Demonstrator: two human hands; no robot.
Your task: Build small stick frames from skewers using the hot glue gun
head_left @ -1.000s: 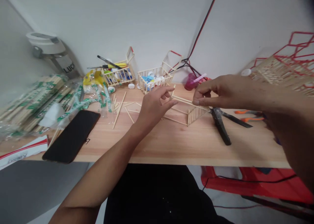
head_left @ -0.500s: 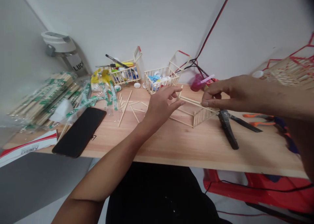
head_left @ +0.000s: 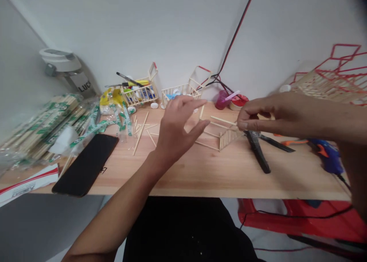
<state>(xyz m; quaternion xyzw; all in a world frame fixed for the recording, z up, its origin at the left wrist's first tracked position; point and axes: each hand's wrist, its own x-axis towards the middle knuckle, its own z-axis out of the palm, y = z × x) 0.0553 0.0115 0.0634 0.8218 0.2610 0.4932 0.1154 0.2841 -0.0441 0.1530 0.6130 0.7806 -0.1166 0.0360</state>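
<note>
My left hand (head_left: pixel 176 130) is over the middle of the wooden table, thumb and fingers spread apart. A short upright stick (head_left: pixel 202 112) shows between its fingertips; whether it touches them I cannot tell. My right hand (head_left: pixel 263 114) is closed in a pinch on a thin wooden stick (head_left: pixel 223 119) that points left. Below lies a partly built stick frame (head_left: pixel 226 139) with a row of slats at its right end. Beside that frame, under my right hand, rests a black-handled cutting tool (head_left: pixel 258 151).
Loose sticks (head_left: pixel 141 134) and a phone (head_left: pixel 86 164) lie left, near bagged sticks (head_left: pixel 43 120). Small stick baskets (head_left: pixel 140 91) stand along the wall. A blue glue gun (head_left: pixel 329 157) lies right. Red-trimmed stick baskets (head_left: pixel 329 78) are at the far right.
My left hand has moved left and its thumb and fingers have spread wider. My right hand still pinches the stick. The view has shifted slightly, showing more of the glue gun.
</note>
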